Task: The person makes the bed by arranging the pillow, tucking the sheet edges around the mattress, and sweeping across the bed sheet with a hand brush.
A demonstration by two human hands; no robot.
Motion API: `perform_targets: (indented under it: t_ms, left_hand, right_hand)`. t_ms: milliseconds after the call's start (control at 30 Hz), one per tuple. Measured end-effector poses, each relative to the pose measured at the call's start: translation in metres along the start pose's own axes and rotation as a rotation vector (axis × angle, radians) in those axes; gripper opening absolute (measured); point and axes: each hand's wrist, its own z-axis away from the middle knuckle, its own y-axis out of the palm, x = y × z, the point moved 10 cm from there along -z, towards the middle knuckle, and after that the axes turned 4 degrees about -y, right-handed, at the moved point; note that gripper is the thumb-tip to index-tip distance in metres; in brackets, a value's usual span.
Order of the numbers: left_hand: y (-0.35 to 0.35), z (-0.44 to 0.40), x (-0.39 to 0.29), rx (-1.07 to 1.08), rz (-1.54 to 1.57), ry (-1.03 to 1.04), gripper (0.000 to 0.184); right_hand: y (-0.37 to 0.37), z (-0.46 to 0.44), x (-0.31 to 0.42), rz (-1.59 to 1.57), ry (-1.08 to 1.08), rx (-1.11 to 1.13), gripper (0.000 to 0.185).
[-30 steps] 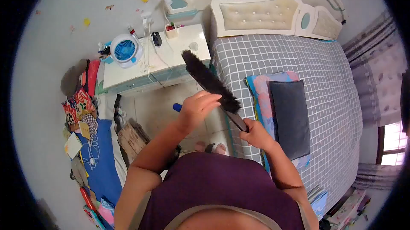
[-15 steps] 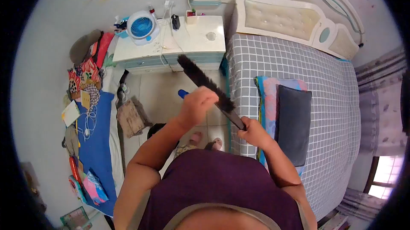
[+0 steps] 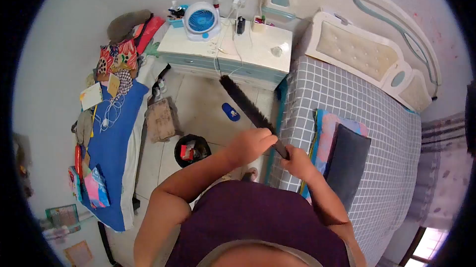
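Note:
A long bed brush with dark bristles slants across the gap between the bed and the nightstand, its tip pointing up and left. My right hand is wrapped round its handle at the lower end, beside the bed. My left hand is closed against the lower end of the bristles, fingers pinched together. Whatever those fingers pinch, bristles or something small, is hidden.
Left of my arm stands a black-lined trash bin; a blue slipper lies on the tiles. A checked bed with a dark pillow is at right, a white nightstand ahead, a blue-covered bed at left.
My left hand has slid down the brush from mid-bristles toward the handle. The view has shifted left and down, so the bin and the whole slipper now show. My right hand keeps its grip.

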Motion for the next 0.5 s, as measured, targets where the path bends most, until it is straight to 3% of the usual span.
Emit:
perform_targets:
  t_ms: [100,200,300,367,400,433,500]
  left_hand:
    - [0.006,0.016,0.017,0.048,0.071,-0.105,0.02]
    - [-0.006,0.046,0.033,-0.107,0.02,0.003,0.016]
    - [-0.045,0.096,0.075,-0.238,-0.207,-0.297,0.013]
    - [-0.029,0.192,0.178,-0.327,0.142,-0.935,0.015]
    - [-0.029,0.23,0.199,-0.383,0.259,-1.131,0.015]
    - [-0.027,0.268,0.216,-0.441,0.379,-1.319,0.014]
    - [-0.007,0.346,0.255,-0.529,0.42,-1.437,0.016]
  right_hand:
    - [0.009,-0.005,0.003,-0.03,-0.038,0.033,0.023]
    - [0.021,-0.013,-0.004,-0.064,-0.063,0.052,0.022]
    - [0.036,-0.026,-0.032,0.005,-0.101,0.049,0.017]
    - [0.045,-0.03,-0.055,0.022,-0.033,0.082,0.016]
    - [0.052,-0.03,-0.071,0.02,-0.011,0.101,0.015]
    - [0.06,-0.032,-0.088,0.018,0.01,0.114,0.014]
    - [0.07,-0.035,-0.094,-0.026,0.092,0.141,0.013]
